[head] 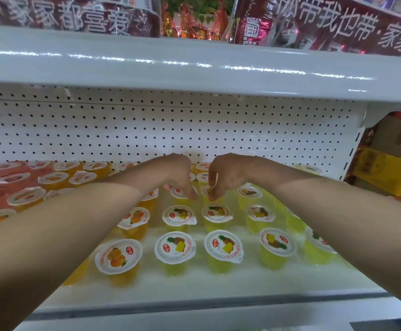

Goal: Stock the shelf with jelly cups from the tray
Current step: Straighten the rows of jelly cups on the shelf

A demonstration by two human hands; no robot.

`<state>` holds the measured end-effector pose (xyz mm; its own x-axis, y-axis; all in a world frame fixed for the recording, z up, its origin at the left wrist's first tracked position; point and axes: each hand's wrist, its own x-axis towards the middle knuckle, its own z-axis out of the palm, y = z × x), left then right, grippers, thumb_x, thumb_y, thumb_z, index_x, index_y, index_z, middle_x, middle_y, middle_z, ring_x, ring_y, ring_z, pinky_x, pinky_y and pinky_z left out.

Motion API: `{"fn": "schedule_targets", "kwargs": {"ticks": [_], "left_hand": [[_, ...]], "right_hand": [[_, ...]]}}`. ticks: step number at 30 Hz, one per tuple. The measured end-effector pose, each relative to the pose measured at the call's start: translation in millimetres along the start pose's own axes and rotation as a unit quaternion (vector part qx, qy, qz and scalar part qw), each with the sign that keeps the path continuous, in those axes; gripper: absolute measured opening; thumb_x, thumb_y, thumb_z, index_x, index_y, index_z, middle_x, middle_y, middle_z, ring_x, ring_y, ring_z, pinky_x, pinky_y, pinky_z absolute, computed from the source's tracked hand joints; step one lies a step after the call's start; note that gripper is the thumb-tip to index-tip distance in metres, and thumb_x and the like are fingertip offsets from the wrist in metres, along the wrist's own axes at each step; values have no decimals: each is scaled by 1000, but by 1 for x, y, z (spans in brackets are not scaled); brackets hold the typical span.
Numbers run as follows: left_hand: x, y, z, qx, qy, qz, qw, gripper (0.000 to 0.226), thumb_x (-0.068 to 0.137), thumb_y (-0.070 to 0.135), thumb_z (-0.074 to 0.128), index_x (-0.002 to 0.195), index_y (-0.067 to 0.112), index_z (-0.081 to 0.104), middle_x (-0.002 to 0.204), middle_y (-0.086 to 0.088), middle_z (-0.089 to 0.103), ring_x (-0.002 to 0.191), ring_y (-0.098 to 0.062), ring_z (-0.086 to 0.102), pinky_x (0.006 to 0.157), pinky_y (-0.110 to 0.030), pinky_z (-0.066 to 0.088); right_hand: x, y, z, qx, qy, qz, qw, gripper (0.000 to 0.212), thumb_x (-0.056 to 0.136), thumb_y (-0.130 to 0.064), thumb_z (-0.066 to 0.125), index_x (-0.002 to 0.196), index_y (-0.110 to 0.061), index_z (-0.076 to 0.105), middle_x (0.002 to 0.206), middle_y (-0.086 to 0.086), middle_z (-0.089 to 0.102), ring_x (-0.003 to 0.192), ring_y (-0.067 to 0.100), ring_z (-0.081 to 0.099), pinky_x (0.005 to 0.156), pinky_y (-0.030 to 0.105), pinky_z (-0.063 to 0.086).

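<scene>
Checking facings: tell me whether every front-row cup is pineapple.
No: the orange cup at the front row's left end pictures oranges, not pineapple.

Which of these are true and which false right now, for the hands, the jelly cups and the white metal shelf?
1. The left hand and right hand each grip a yellow plastic pineapple jelly cup mid-shelf. True.
2. The orange plastic jelly cups stand right of the yellow ones. False: they stand to the left.
3. A white perforated back panel rises behind the cups. True.
4. The front-row cups lie tipped over. False: they stand upright, lids up.
5. The tray is in view. False: no tray shows.
</scene>
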<state>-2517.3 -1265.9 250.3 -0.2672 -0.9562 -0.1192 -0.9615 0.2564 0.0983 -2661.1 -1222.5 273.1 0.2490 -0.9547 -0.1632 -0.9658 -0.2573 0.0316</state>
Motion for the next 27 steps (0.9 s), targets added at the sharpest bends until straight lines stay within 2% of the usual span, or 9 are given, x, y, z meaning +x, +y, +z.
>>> {"fn": "schedule_targets", "kwargs": {"ticks": [4, 11, 16, 18, 20, 22, 24, 27], "left_hand": [[-3, 1, 0, 3, 4, -8, 1000, 51, 68, 54, 82, 61, 14, 52, 57, 0, 56, 53, -16, 56, 57, -24, 43], [-11, 4, 1, 11, 17, -7, 1000, 52, 70, 54, 81, 63, 13, 50, 58, -1, 57, 59, -19, 58, 60, -25, 43], [-28, 4, -9, 36, 26, -3, 999, 53, 74, 60, 74, 69, 11, 56, 63, -8, 61, 58, -18, 51, 54, -25, 35], [-39, 0, -18, 35, 25, 15, 999, 52, 73, 59, 75, 65, 12, 56, 59, -3, 57, 54, -16, 49, 50, -23, 34], [-53, -2, -24, 13, -12, 26, 999, 48, 73, 54, 79, 80, 9, 66, 72, -2, 65, 60, -15, 57, 50, -21, 40], [-64, -3, -23, -11, -63, 30, 998, 50, 72, 48, 81, 102, 10, 69, 92, -1, 69, 69, -11, 62, 50, -15, 45], [-70, -1, -17, -7, -93, 36, 995, 54, 72, 46, 82, 113, 14, 67, 94, 4, 67, 68, -4, 61, 45, -11, 44], [-71, 3, -8, -12, -111, 35, 993, 59, 74, 40, 83, 123, 14, 62, 88, 10, 61, 66, -1, 59, 42, -9, 42]], "right_hand": [[-1, -1, 0, 6, 2, 0, 1000, 51, 79, -47, 76, 118, -16, 67, 120, 0, 63, 110, 20, 58, 85, 31, 48], [-3, -3, 2, 3, 7, 8, 1000, 51, 78, -46, 77, 119, -16, 67, 122, 1, 63, 111, 21, 58, 94, 35, 50], [-14, -2, -4, 9, 32, -2, 999, 54, 79, -49, 75, 120, -16, 66, 125, 0, 61, 114, 21, 56, 88, 30, 46], [-27, -3, -9, 19, 36, -19, 999, 54, 79, -50, 75, 121, -16, 65, 120, -2, 63, 109, 19, 56, 80, 28, 45], [-39, -4, -9, 22, 18, -33, 999, 52, 79, -51, 74, 118, -17, 66, 112, -4, 65, 106, 17, 58, 74, 26, 45], [-50, -7, -6, 14, -2, -40, 999, 54, 78, -54, 73, 117, -16, 67, 111, -2, 66, 107, 20, 60, 80, 30, 48], [-56, -10, 0, -6, -19, -44, 999, 59, 78, -58, 70, 117, -13, 67, 116, 2, 66, 110, 23, 60, 89, 37, 50], [-60, -15, 3, -25, -34, -44, 998, 58, 79, -60, 69, 115, -14, 67, 113, 0, 67, 108, 21, 60, 93, 40, 51]]}}
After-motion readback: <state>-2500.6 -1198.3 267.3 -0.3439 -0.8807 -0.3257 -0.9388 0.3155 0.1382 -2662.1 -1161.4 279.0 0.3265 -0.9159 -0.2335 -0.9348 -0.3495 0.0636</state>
